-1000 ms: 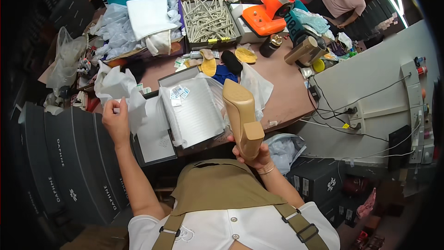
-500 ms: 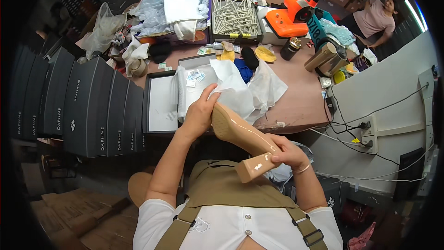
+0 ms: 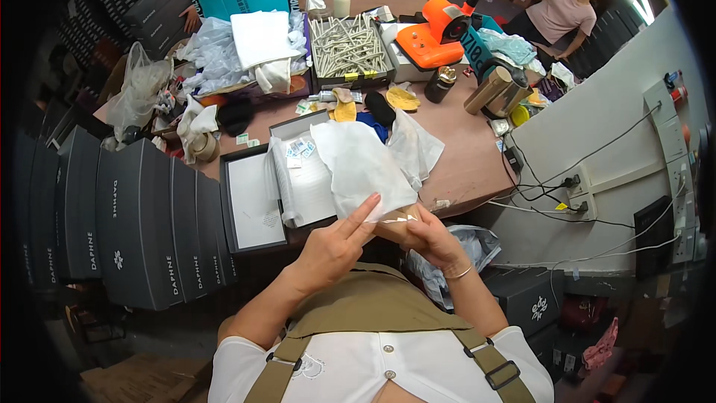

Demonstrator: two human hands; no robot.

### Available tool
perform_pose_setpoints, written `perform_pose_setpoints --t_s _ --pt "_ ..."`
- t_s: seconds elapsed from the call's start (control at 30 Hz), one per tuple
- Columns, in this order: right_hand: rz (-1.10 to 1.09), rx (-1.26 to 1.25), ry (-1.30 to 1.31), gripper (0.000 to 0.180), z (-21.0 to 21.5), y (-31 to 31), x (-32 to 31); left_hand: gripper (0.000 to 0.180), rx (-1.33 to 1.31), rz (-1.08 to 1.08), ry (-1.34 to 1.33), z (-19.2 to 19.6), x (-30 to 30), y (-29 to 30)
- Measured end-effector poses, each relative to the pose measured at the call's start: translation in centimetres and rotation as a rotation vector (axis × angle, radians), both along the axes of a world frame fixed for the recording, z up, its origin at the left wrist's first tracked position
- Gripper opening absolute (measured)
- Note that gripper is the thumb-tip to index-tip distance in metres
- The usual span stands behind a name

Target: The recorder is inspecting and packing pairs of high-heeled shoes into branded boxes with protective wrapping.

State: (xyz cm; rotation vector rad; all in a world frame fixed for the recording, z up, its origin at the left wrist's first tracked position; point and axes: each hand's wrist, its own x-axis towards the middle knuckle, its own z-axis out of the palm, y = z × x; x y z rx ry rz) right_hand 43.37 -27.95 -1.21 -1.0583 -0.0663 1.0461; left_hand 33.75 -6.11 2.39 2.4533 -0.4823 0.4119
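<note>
Right now both hands grip a white tissue sheet [image 3: 365, 168] w/ something tan inside: left hand [image 3: 332, 246] pinching its lower edge, right hand [image 3: 429, 239] clasping underneath, over open shoebox [image 3: 253, 205] at table [image 3: 462, 157] edge.

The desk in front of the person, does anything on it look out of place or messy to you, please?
Nothing looks damaged or spilled. The desk is cluttered: crumpled plastic bags heap at its far left, and white tissue paper spills out of the open shoe box. Both the left hand and right hand hold that paper.
</note>
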Motion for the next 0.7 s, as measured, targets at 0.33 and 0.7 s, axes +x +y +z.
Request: perform_pose_setpoints --t_s 0.33,0.7 --pt "-0.494 0.029 -0.218 0.035 -2.0 9.6 -0.5 0.044 -0.076 -0.176 -0.078 -1.6 2.1 3.4" --pt "-0.361 0.032 -0.328 0.049 -4.2 8.5 1.6 0.049 -0.277 -0.250 -0.164 -3.2 3.9 1.3"
